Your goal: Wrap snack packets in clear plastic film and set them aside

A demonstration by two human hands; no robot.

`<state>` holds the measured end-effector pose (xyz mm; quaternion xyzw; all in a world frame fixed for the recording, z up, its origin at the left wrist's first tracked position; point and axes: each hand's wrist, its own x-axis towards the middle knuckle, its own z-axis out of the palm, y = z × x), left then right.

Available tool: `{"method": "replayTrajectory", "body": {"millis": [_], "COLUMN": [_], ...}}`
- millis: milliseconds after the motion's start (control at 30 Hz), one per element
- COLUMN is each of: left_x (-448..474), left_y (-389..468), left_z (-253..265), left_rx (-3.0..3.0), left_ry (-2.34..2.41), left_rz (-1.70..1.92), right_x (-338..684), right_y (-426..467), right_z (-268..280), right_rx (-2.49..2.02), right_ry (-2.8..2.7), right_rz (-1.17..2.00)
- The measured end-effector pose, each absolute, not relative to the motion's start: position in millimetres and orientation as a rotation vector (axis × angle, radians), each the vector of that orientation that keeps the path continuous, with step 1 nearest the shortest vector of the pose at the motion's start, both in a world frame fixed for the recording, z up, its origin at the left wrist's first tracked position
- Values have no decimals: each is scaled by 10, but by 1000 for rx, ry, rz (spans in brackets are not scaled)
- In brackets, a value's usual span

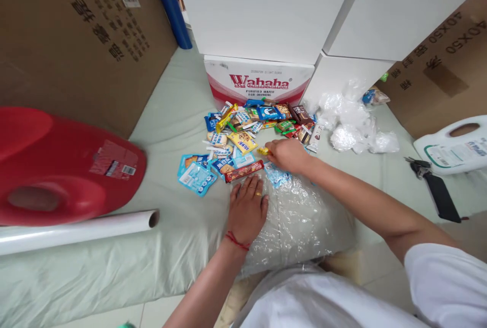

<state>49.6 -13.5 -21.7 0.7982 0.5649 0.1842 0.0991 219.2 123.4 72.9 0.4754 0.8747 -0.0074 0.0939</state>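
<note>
My left hand [246,209] lies flat at the near edge of the snack pile, fingers stretched out. Its fingertips are just below a red snack bar [244,171], and it rests on a clear plastic bag [300,216] spread over the cloth. Reaching in from the right, my right hand [288,156] is closed on a small yellow wrapped snack [263,151], mostly hidden by the fingers. A yellow cookie packet [242,142] is to the left of it. Under the right hand sits a light blue packet [277,175]. More blue packets [198,178] are to the left.
A Wahaba-style printed water carton [261,82] stands behind the pile. Crumpled clear plastic bags [348,117] are at the right, near a white jug [452,144] and a black strap-like object with keys [437,191]. At left are a red jug [72,166] and white tube [83,229].
</note>
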Motion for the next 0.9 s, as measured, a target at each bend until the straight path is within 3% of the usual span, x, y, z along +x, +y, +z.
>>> {"method": "replayTrajectory", "body": {"millis": [133,233,467,600,900], "left_x": [499,500,496,485,491], "left_y": [-142,-147,-153,-145,-131], "left_z": [-209,-202,-178,-177,-187], "left_rx": [2365,2374,2340,2328,2319], "left_ry": [1686,1695,1692,1675,1659], "left_rz": [546,521,510,517,524], "right_x": [1965,1512,735,869,1694], "right_y": [1615,2113,2679,2610,2455], "right_z": [1258,1442,1032,957,1426], "right_rx": [1531,1360,919,967,1415], "right_ry": [2777,2876,2571,2638,2883], "right_rz": [189,266,227,282,272]}}
